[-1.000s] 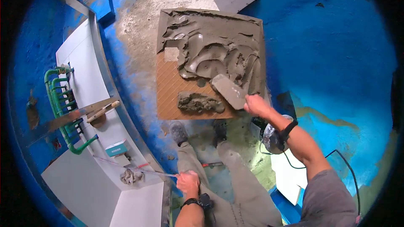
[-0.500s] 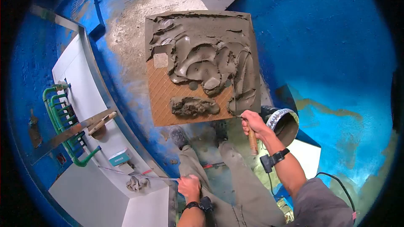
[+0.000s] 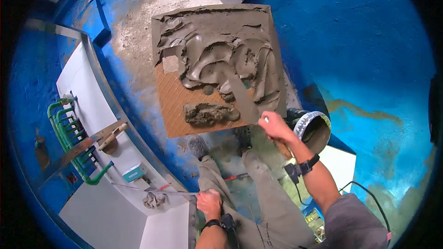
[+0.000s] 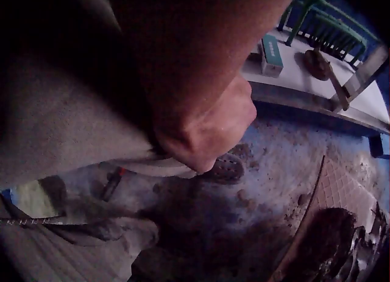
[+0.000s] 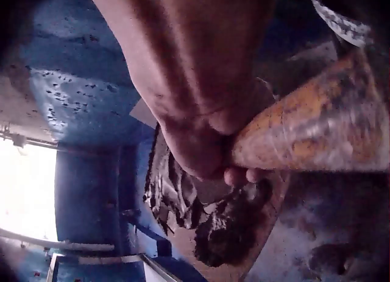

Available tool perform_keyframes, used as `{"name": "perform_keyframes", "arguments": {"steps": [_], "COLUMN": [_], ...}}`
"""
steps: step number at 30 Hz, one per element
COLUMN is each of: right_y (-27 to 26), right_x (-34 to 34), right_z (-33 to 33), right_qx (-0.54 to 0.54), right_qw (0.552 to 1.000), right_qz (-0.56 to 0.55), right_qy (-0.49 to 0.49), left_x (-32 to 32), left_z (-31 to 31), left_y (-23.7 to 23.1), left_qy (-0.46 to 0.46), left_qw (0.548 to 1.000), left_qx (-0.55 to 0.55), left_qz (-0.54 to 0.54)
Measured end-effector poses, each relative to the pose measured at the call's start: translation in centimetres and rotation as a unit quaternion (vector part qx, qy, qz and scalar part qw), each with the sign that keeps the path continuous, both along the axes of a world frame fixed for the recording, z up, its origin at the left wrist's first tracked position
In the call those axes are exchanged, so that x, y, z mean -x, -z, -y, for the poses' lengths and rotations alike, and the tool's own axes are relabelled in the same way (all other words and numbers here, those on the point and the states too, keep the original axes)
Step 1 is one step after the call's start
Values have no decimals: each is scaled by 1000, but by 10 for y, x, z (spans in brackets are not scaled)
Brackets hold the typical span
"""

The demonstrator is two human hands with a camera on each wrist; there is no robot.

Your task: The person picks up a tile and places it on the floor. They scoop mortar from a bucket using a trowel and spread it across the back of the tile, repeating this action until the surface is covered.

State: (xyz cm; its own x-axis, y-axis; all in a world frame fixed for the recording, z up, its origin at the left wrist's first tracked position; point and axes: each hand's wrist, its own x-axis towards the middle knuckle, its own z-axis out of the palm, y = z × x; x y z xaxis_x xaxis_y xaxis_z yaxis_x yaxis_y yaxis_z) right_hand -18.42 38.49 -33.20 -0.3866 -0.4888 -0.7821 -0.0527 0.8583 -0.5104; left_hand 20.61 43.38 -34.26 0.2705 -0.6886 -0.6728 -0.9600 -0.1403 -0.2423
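Observation:
My right hand point(image 3: 276, 127) grips a trowel point(image 3: 245, 103) whose long grey blade overlaps the lower edge of the spread mortar point(image 3: 217, 57). Its worn wooden handle point(image 5: 311, 120) juts out of the fist in the right wrist view. The mortar covers the upper and right parts of a tan, grid-backed tile point(image 3: 168, 92). On the bare lower part lies a rough mortar lump point(image 3: 207, 113). My left hand point(image 3: 210, 204) rests at my knee, fingers curled, at the end of a thin, pale, finely marked strip point(image 3: 161, 192); its palm side is hidden.
A mortar-smeared bucket point(image 3: 316, 129) stands right of the tile, near a black cable point(image 3: 369, 196). To the left, a white unit point(image 3: 92, 83) carries green pipes point(image 3: 69, 133), a wooden-handled tool point(image 3: 112, 139) and a teal box point(image 3: 134, 174). My shoe point(image 3: 198, 146) is close to the tile.
The trowel blade has gone from lying over the lower right mortar, to edge-on at the corner, to pointing up-left over the mortar's lower edge. The left hand stays at the knee.

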Motion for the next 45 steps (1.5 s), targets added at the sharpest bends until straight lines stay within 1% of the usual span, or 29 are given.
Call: {"name": "perform_keyframes", "arguments": {"steps": [2,3,5,6,8,9,10,13,15,16,18,19,20,21,22,23,24,25,26,28,29,31,32,34,36,40,42,44,45], "right_y": [4,21,68,54,42,36,32,25,24,25,18,3,6,-3,-3,-15,-11,12,16,14,14,27,32,26,19,6,25,85,64], "right_x": [14,11,6,-5,-17,-22,-23,-37,-57,-64,-78,-90,-106,-121,-142,-156,-170,-187,-197,-179,-165,-134,-116,-87,-72,-63,-60,-79,-102], "right_z": [20,16,0,2,-8,-13,-14,-19,-24,-34,-36,-27,-20,-5,8,35,52,49,53,38,24,-15,-37,-64,-73,-74,-84,-105,-76], "right_qx": [-9,-10,85,-1,8,-38,-38,-59,-154,-155,-80,-104,-126,-105,-76,-98,-104,-77,-50,-85,-83,-110,-143,-158,-211,-216,-189,-62,-57], "right_qw": [999,999,960,960,961,958,957,960,949,949,950,991,988,982,982,983,992,991,958,937,910,869,852,847,870,881,908,960,952], "right_qz": [-26,-25,-177,-160,-128,-130,-133,-123,-148,-149,-219,-65,43,97,92,91,49,-89,-225,-227,-287,-388,-411,-417,-362,-340,-357,-269,-28], "right_qy": [-29,-31,-202,-228,-246,-252,-255,-245,-230,-230,-209,-44,84,127,148,127,57,-61,-174,-251,-287,-287,-290,-289,-261,-248,-106,54,299], "left_x": [-2,-3,-3,1,5,5,5,-3,-3,-5,-10,-11,-13,-15,-20,-25,-27,-28,-29,-35,-40,-46,-47,-43,-37,-35,-21,-15,-14], "left_z": [-3,-4,-3,-1,6,8,8,2,6,5,8,11,12,12,9,7,8,13,18,23,23,20,17,15,18,-2,-9,-18,-21], "left_y": [2,3,-2,-3,-8,-10,-8,-6,-7,-6,-3,-2,-3,-5,-5,-1,1,0,-3,-5,-3,-4,-5,-8,-13,-8,-6,-3,-3], "left_qy": [0,3,-3,-10,-22,-30,-34,-8,-12,-11,-44,-46,-44,-39,-36,-28,-21,-18,-17,-6,-9,-12,-20,-29,-34,-5,17,21,21], "left_qw": [1000,1000,1000,1000,999,999,999,1000,1000,1000,998,998,998,998,998,999,999,999,999,998,997,995,995,995,994,997,998,999,999], "left_qx": [-1,0,-6,-8,-21,-35,-34,-15,-19,-20,-31,-30,-33,-38,-43,-38,-29,-28,-38,-55,-71,-91,-88,-86,-105,-66,-48,-38,-27], "left_qz": [-5,-11,-8,-9,-11,-10,-13,2,-7,-8,-24,-24,-23,-22,-22,-22,-23,-25,-26,-32,-36,-43,-36,-32,-23,-40,-26,-27,-28]}}
